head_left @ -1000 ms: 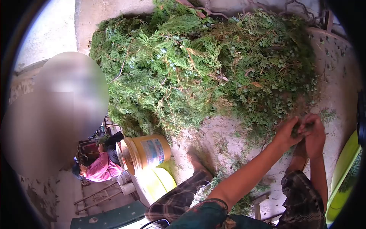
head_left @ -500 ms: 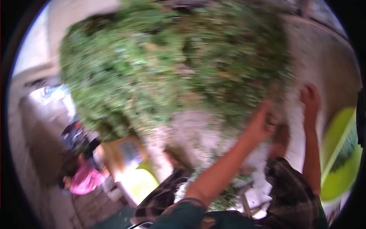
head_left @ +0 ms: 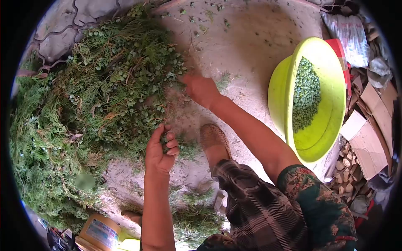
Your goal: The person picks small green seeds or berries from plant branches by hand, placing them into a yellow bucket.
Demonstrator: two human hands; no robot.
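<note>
A large heap of green sprigs [head_left: 113, 83] with small bluish-green berries covers the floor at the left. My left hand [head_left: 162, 148] is at the heap's near right edge, its fingers curled around some small green berries. Farther up, my right hand [head_left: 201, 88] reaches to the heap's right edge, its fingertips blurred and partly hidden among the greenery. A yellow-green basin [head_left: 278, 85] stands to the right, tilted in view, with many small green berries [head_left: 305, 96] inside.
Flattened cardboard [head_left: 370, 142], wood pieces [head_left: 345, 171] and a plastic bag [head_left: 347, 37] lie at the far right. A yellow container [head_left: 98, 232] is at the lower left. More sprigs [head_left: 194, 215] lie near my feet; berries are scattered on the floor.
The view has swung right, so the heap sits farther left and the basin shows fully. My hands have moved to the heap's right edge, with my left hand now closed.
</note>
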